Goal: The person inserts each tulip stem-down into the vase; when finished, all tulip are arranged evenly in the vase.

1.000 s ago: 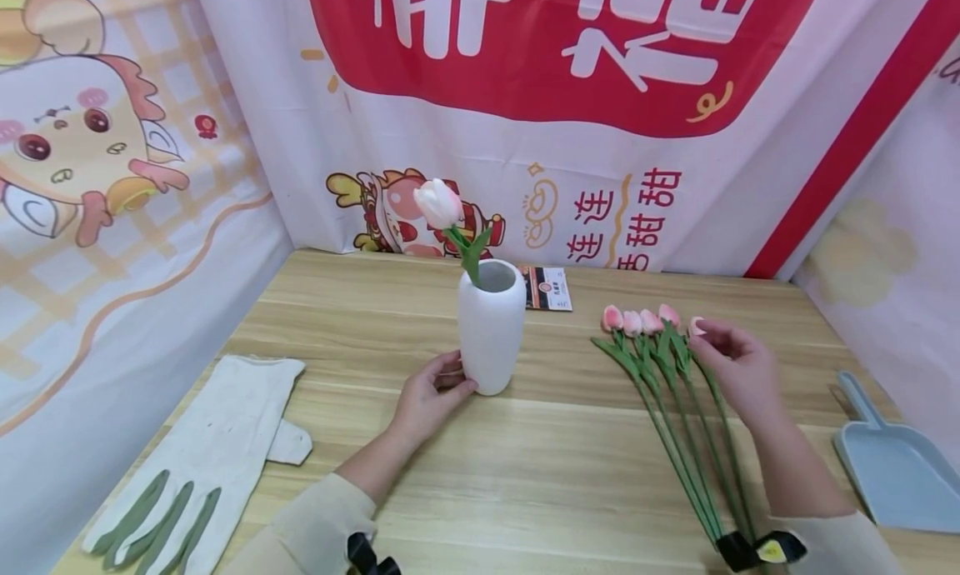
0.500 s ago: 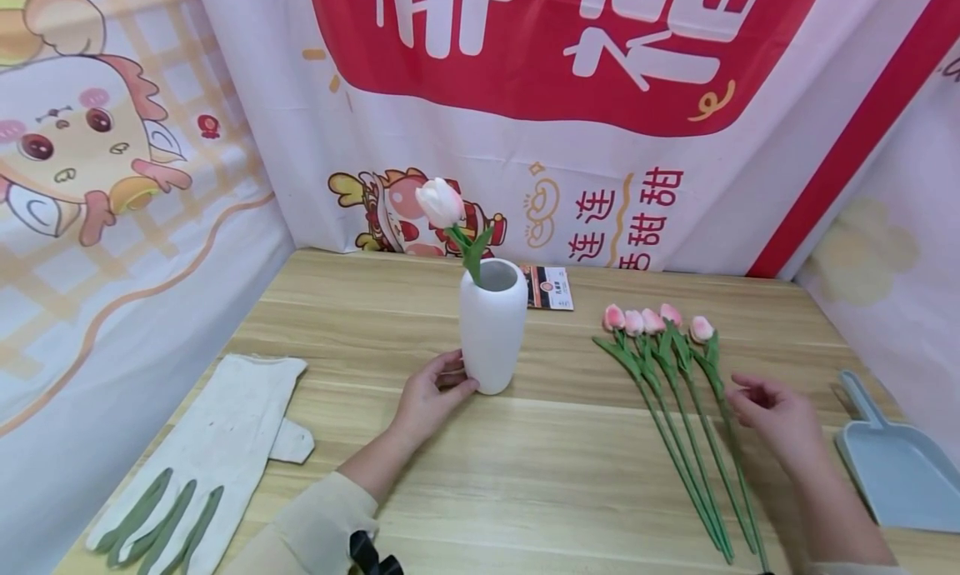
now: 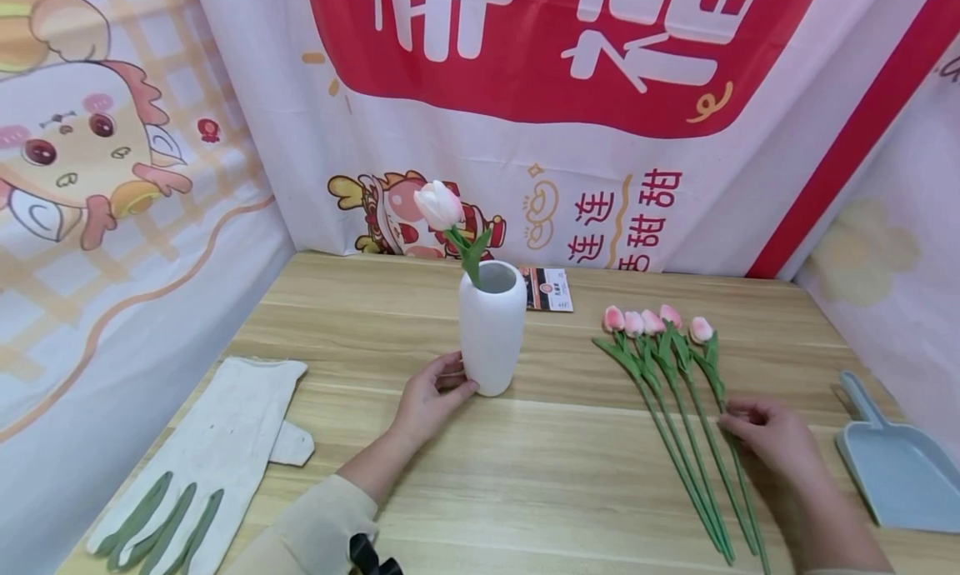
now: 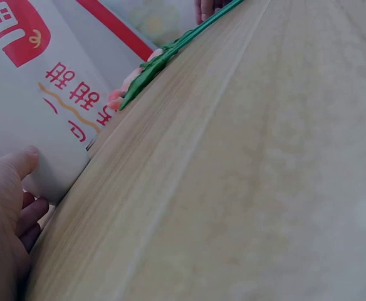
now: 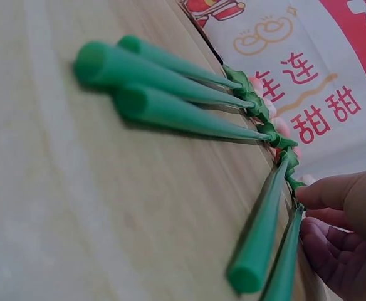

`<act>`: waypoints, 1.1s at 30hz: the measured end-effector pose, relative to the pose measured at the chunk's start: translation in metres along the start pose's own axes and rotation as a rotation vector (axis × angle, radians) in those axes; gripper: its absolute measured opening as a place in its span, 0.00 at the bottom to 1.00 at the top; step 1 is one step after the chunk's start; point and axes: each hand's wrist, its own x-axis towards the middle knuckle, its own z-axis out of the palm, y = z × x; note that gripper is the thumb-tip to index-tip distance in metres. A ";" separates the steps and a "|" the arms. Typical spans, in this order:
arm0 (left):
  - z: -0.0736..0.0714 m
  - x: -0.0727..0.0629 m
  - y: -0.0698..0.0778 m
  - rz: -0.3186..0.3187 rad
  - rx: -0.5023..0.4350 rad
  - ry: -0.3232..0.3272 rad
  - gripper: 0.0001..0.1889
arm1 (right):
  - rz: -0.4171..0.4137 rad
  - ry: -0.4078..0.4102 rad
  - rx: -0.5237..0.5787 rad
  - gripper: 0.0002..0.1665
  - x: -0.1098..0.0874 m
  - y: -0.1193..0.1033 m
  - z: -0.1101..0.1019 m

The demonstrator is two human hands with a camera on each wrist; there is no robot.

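Observation:
A white vase (image 3: 491,337) stands upright on the wooden table (image 3: 555,475), holding one pale pink-white tulip (image 3: 438,206) that leans left over the rim. My left hand (image 3: 426,402) grips the vase low on its left side, thumb in front and fingers behind. To the right lie several pink tulips (image 3: 651,322) with long green stems, fanned out. The rightmost tulip (image 3: 702,331) lies slightly apart; my right hand (image 3: 776,437) pinches its stem below the leaves. In the right wrist view, thumb and forefinger meet at that stem (image 5: 286,257).
A white glove (image 3: 217,433) with green finger strips lies at the left edge. A light blue dustpan (image 3: 900,475) rests at the far right. Behind the vase is a small printed card (image 3: 551,290), close to the hanging cloth backdrop (image 3: 465,133).
My right hand has left the rightmost tulip's head, drawn back toward me and come in on its stem. That tulip's head now shows uncovered. My left hand stays at the vase.

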 end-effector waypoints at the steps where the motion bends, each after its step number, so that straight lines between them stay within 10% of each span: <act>1: 0.000 0.000 0.000 0.002 -0.002 0.000 0.26 | 0.005 -0.007 -0.017 0.35 0.000 -0.001 -0.001; 14: 0.000 0.001 -0.001 -0.011 -0.015 0.002 0.26 | 0.068 -0.039 -0.034 0.32 0.005 -0.004 -0.003; 33: -0.001 0.001 -0.002 -0.012 -0.025 0.004 0.26 | 0.120 -0.028 0.300 0.40 0.008 -0.026 -0.017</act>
